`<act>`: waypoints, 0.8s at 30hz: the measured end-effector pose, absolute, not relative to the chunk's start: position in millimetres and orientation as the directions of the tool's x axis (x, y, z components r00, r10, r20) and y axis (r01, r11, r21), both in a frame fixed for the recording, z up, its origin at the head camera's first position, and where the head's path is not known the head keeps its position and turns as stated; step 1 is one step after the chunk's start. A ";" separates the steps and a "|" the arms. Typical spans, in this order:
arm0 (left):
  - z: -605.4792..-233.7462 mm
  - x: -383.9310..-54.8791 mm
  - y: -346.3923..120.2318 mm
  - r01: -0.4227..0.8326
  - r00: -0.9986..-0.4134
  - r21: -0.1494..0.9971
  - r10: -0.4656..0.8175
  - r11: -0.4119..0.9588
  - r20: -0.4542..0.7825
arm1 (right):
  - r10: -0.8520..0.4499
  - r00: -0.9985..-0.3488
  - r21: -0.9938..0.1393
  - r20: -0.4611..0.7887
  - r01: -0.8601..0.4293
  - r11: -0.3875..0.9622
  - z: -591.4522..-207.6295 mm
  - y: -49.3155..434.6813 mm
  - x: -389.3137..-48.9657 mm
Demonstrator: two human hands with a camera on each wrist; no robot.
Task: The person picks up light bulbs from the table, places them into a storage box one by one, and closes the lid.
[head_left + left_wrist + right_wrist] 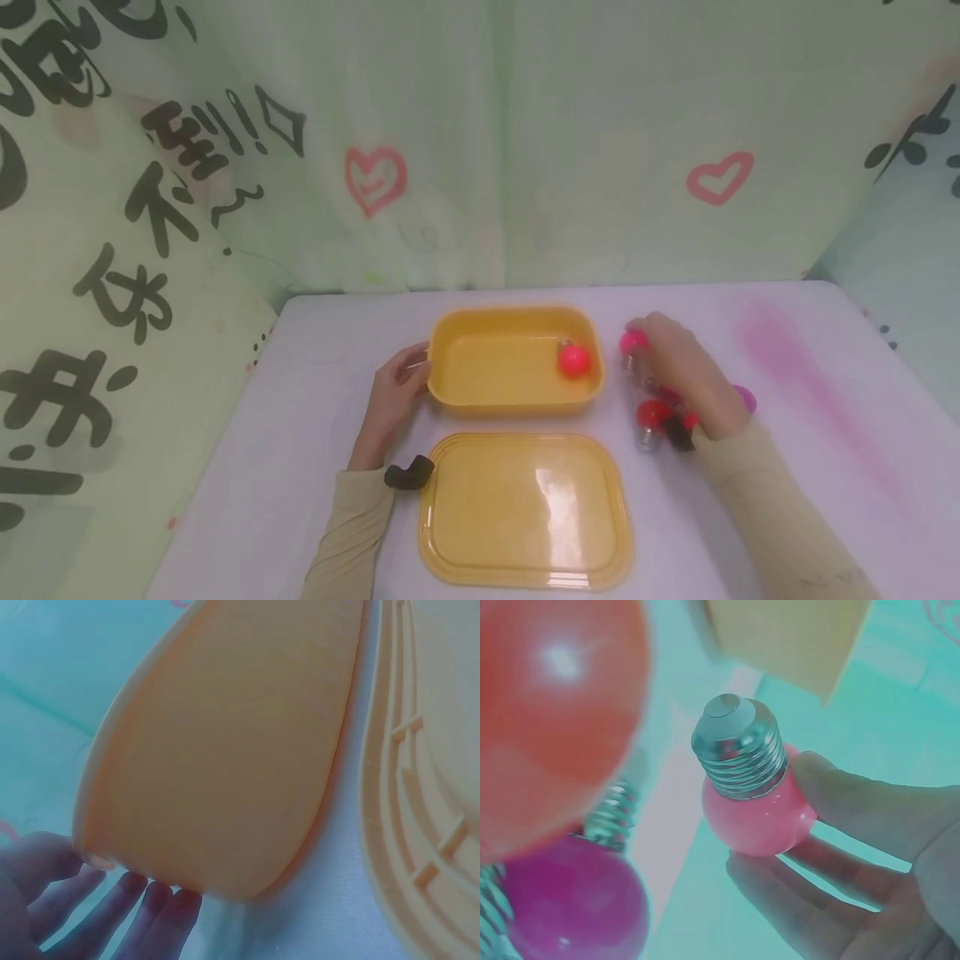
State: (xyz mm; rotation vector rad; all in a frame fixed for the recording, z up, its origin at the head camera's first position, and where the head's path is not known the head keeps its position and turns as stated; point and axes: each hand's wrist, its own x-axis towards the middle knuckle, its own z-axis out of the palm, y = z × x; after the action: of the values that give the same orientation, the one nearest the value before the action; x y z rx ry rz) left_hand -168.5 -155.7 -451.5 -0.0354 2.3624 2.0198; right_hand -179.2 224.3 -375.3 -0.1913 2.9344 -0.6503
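Noted smooth plastic with a soft, low sheen on the yellow box [487, 367]. Found glossier plastic on the lid [495, 508], reflecting a bright white streak, with moulded ridges at the edge. Saw a smooth, glossy shell on the pink bulb [757, 825]; shiny, threaded metal on its screw base [744, 754]. Recorded similar gloss, with highlights, on the orange-red bulb [555, 720] and purple bulb [577, 907]. Logged creased, matt cloth on the sleeves [348, 533]; mostly matt finish on the desk [240, 500].

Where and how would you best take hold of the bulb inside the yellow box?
Probably pinch the bulb around its round globe, coming from above: the box is open-topped, its right-hand wall stands close beside, and the narrower screw base points away.
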 end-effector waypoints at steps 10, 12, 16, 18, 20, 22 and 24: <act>-452.4 -167.4 -154.9 -0.040 -0.999 0.986 -0.003 0.165 -0.040 | -0.184 -0.983 -0.516 0.010 -0.163 0.841 -360.2 212.3 -163.8; -452.1 -166.9 -155.0 -0.039 -0.999 0.985 -0.002 0.170 -0.039 | -0.195 -0.980 -0.527 0.037 -0.185 0.829 -358.0 209.9 -160.2; -451.3 -165.4 -155.8 -0.033 -0.999 0.985 0.003 0.170 -0.034 | -0.233 -0.966 -0.513 0.113 -0.258 0.819 -353.5 204.9 -153.9; -450.6 -164.2 -156.3 -0.033 -0.999 0.985 0.007 0.168 -0.035 | -0.244 -0.962 -0.511 0.125 -0.273 0.815 -349.9 201.1 -151.4; -450.1 -163.2 -156.8 -0.035 -0.999 0.985 0.010 0.166 -0.037 | -0.256 -0.958 -0.504 0.133 -0.287 0.815 -347.0 196.9 -149.3; -450.0 -162.5 -157.0 -0.040 -0.999 0.985 0.011 0.170 -0.042 | -0.251 -0.960 -0.514 0.123 -0.278 0.811 -344.7 192.9 -146.7; -450.1 -162.3 -157.3 -0.044 -0.999 0.984 0.011 0.172 -0.046 | -0.255 -0.959 -0.515 0.126 -0.283 0.809 -343.1 189.4 -144.4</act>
State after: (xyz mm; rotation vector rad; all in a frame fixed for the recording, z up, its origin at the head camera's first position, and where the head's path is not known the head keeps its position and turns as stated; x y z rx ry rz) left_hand -162.3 -157.3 -450.1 -0.0332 2.3723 1.9938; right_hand -144.4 189.4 -343.1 -0.4518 3.0361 -0.8777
